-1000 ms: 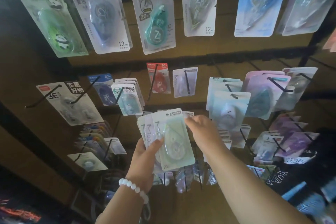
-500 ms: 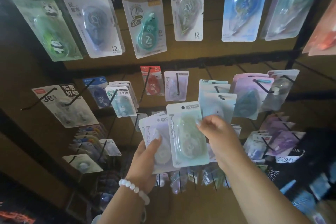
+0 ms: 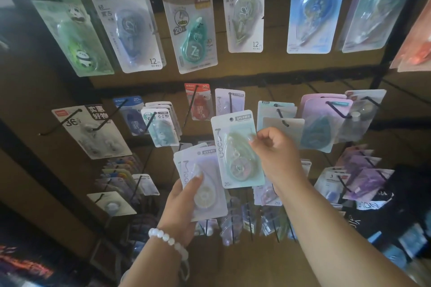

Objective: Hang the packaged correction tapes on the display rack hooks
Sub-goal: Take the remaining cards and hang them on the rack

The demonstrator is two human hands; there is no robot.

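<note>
Your right hand [image 3: 274, 154] is pinching the right edge of a pale green correction tape pack [image 3: 236, 149], fingers curled round it, holding it upright in front of the rack with its hang hole at the top, not on any hook. Your left hand [image 3: 184, 200] is gripping a small stack of lilac packs [image 3: 203, 179] from below, thumb pressing across the front one; the green pack is overlapping the stack's upper right corner. A white bead bracelet [image 3: 168, 240] is sitting on your left wrist. Just behind the green pack, a black hook [image 3: 230, 105] is carrying a matching lilac pack [image 3: 229, 102], and a red pack [image 3: 198, 102] is hanging beside it to the left. Pale blue packs [image 3: 277, 114] are hanging just above your right hand. Higher up, a row of larger packs is hanging, among them a panda pack [image 3: 77, 35] and a teal "7" pack [image 3: 191, 28]. The brown backboard [image 3: 256, 65] is filling the view behind.
</note>
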